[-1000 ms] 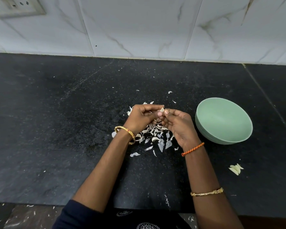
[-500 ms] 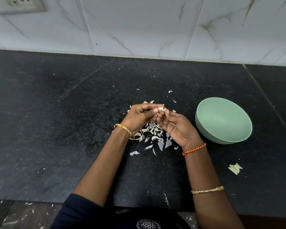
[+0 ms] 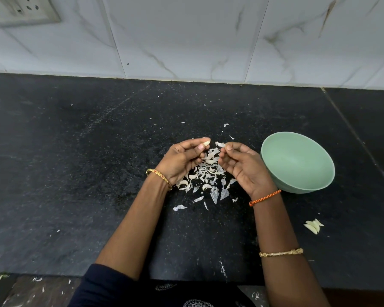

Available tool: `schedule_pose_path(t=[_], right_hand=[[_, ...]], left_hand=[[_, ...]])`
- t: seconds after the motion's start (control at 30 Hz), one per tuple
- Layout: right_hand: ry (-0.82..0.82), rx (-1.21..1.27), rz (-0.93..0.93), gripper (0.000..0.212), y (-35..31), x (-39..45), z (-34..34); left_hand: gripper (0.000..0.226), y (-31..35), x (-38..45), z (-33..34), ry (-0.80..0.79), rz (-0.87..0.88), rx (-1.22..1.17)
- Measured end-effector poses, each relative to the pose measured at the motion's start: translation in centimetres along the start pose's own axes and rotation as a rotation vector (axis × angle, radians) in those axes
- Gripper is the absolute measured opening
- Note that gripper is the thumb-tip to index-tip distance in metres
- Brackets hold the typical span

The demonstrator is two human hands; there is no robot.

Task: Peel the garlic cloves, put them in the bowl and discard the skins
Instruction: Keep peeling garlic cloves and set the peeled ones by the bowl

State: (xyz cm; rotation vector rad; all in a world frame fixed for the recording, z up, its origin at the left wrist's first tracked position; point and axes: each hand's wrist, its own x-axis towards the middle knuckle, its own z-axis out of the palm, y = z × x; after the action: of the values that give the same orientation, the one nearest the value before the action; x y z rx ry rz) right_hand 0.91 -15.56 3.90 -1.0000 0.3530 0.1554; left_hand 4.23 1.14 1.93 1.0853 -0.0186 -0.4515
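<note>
Two hands hang apart over the skin pile (image 3: pixel 205 173): left hand (image 3: pixel 182 159) pinches a peeled clove (image 3: pixel 206 143), right hand (image 3: pixel 242 163) pinches a skin flake (image 3: pixel 220 144). Peeling looks finished; next, carry the clove to the bowl (image 3: pixel 297 165) at three o'clock.

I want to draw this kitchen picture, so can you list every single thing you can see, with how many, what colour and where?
Bowl: one, pale green, on the counter right of the hands; nothing shows inside.
Garlic clove: one, cream, pinched in the left hand's fingertips.
Skin piece: one, whitish, pinched by the right hand.
Skin pile: many, white, on the counter below the hands.
Peeled cloves: a few, cream, on the counter near the right forearm.
Counter: one, black.
Wall tiles: white marbled, behind.
Socket plate: one, white, top left.
Left hand: gold bangle.
Right hand: orange thread, gold bangle.
</note>
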Motion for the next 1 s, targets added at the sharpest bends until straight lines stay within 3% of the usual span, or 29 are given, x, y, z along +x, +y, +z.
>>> schedule_pose_path(t=[0.23, 0.43, 0.73, 1.0], right_hand=[[0.126, -0.606, -0.197, 0.024, 0.2, -0.6, 0.5], [-0.081, -0.595, -0.319, 0.018, -0.4, -0.7, 0.5], [0.003, -0.585, -0.289, 0.009, -0.2, 0.3, -0.1], [0.059, -0.776, -0.291, 0.011, 0.1, 0.8, 0.2]], left_hand=[[0.021, 0.1, -0.4, 0.2, 0.051, 0.117, 0.200], [0.022, 0.4, -0.5, 0.7, 0.072, 0.312, 0.495], [0.015, 0.4, -0.1, 1.2, 0.117, 0.548, 0.899], [0.012, 0.2, 0.1, 1.2, 0.117, 0.595, 0.985]])
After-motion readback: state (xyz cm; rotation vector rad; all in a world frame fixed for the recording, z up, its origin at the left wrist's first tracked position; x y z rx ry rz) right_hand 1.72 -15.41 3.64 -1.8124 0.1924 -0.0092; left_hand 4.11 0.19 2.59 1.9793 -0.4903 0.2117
